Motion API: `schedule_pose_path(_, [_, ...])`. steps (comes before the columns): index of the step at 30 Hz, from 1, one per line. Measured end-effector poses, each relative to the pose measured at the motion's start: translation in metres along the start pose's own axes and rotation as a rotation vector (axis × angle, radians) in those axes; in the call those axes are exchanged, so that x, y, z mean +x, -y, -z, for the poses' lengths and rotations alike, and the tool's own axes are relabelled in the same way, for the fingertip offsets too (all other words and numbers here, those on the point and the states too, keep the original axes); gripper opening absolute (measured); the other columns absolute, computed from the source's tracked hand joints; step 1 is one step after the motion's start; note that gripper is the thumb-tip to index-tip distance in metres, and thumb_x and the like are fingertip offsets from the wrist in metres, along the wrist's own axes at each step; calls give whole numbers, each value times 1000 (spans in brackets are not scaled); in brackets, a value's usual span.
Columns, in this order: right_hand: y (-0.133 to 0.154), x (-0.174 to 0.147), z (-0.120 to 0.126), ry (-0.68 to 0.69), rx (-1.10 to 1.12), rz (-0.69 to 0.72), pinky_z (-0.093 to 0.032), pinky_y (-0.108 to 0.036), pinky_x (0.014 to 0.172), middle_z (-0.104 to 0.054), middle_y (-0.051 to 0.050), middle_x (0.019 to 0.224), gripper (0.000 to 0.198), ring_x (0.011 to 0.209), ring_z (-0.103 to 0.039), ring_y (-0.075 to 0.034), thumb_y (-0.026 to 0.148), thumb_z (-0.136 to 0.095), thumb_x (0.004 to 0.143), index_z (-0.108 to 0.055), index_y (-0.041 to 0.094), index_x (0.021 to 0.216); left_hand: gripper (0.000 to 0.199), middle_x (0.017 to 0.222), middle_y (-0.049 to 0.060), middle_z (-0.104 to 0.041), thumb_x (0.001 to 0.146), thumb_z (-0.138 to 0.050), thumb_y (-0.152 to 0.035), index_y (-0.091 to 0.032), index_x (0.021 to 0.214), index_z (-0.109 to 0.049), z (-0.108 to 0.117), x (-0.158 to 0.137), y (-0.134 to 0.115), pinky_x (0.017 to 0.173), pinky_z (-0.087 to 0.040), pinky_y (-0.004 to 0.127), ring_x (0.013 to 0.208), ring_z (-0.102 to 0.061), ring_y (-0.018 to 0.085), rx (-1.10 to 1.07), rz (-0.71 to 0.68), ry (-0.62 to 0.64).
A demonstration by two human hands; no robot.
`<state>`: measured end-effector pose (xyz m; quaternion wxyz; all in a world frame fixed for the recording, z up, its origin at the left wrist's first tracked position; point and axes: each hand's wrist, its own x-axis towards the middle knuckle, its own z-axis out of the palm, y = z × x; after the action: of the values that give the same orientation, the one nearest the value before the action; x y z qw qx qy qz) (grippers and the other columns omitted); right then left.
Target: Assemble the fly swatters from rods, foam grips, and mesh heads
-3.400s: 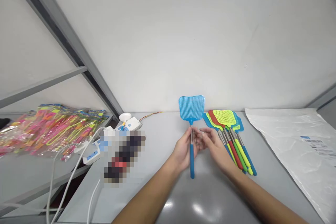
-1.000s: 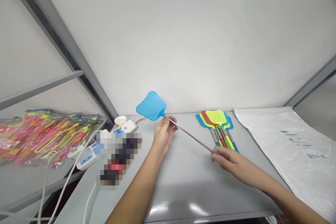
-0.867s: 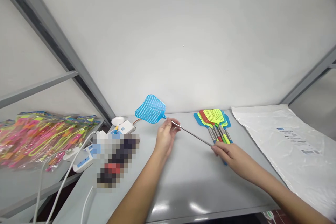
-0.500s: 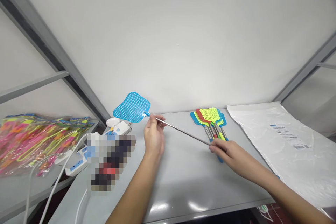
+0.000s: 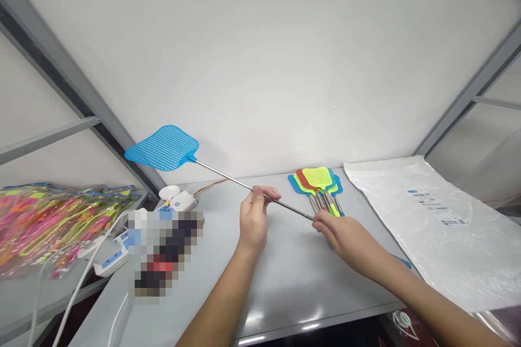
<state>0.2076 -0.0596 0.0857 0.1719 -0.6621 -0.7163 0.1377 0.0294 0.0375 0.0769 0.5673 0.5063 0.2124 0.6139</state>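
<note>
A blue fly swatter (image 5: 165, 147) with a thin, long metal rod is held in the air above the table, its perforated head up at the left. My left hand (image 5: 255, 217) pinches the rod partway along. My right hand (image 5: 345, 238) is closed round the handle end, which its fingers cover. Behind my right hand lies a pile of fly swatters (image 5: 317, 178) with yellow, red and blue heads and short metal shafts, heads toward the wall.
A white plastic mailer bag (image 5: 423, 227) with a printed label covers the right of the table (image 5: 285, 287). At left are a power strip (image 5: 112, 263), white cables and a blurred dark object (image 5: 169, 257). Bagged colourful items (image 5: 52, 227) lie on a side shelf.
My left hand has slid along the rod, away from the swatter's head toward my right hand. The head now reaches farther left and higher. The view has shifted slightly.
</note>
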Motion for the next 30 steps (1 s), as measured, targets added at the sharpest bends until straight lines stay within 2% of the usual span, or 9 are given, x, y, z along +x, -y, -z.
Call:
schedule_pose_path(4, [-9,-9,2,-26,-130,-17,-26,-26,51,-64,0,69,29,58,-59,-20,40,-27,100,-50,25,90,40,74,4,-56,94,-49,-46,-16,71,-62,1,11,-8,71,-45,28,75,-55,15,-84,-23,-82])
schedule_pose_path(8, [-17,-20,4,-37,-226,-29,-24,-27,49,-68,-2,70,28,56,-62,-22,38,-29,100,-52,24,90,40,66,0,-46,92,-52,-45,-16,65,-55,2,30,-20,59,-44,26,61,-48,12,-222,-126,-241])
schedule_pose_path(11, [-26,-28,6,-54,-217,-16,-26,-27,49,-68,-1,69,28,56,-63,-21,36,-31,100,-52,24,86,40,66,0,-45,91,-53,-45,-16,65,-54,3,41,-28,57,-45,25,61,-48,12,-204,-161,-240])
schedule_pose_path(14, [-42,-36,9,-98,-179,-37,-30,-27,50,-67,0,69,29,57,-63,-20,39,-32,99,-53,25,86,40,67,0,-47,90,-54,-48,-16,66,-55,7,50,-31,57,-45,26,61,-49,12,-209,-119,-218])
schedule_pose_path(18, [-61,-42,12,-125,-109,-96,-36,-28,54,-66,0,70,31,61,-63,-20,43,-33,99,-55,25,88,43,67,1,-52,89,-53,-54,-16,67,-57,14,54,-24,57,-45,25,61,-51,12,-196,-165,-300])
schedule_pose_path(21, [-60,-40,10,-118,-32,-72,-38,-28,57,-66,1,73,31,64,-62,-19,41,-32,99,-56,25,89,44,78,5,-60,89,-50,-56,-16,78,-64,5,35,-3,62,-47,26,68,-54,14,-112,-100,-217])
schedule_pose_path(25, [-44,-28,4,-105,-16,-34,-39,-28,59,-66,-1,75,34,66,-63,-19,40,-32,99,-56,24,82,44,91,10,-65,93,-45,-52,-15,87,-68,-18,-6,25,75,-48,31,82,-59,18,59,178,177])
schedule_pose_path(27, [-40,-24,-1,-107,-41,-39,-39,-28,58,-67,-1,75,33,64,-63,-19,40,-33,99,-56,24,81,46,86,10,-65,95,-42,-50,-15,81,-68,-22,-13,28,80,-47,33,85,-60,20,55,145,151])
schedule_pose_path(30, [-43,-24,-7,-109,-62,-41,-37,-27,54,-68,-1,74,31,61,-63,-18,39,-34,98,-57,25,83,42,76,6,-61,95,-45,-46,-16,73,-64,-14,-7,19,79,-45,31,80,-58,18,-18,-14,-33])
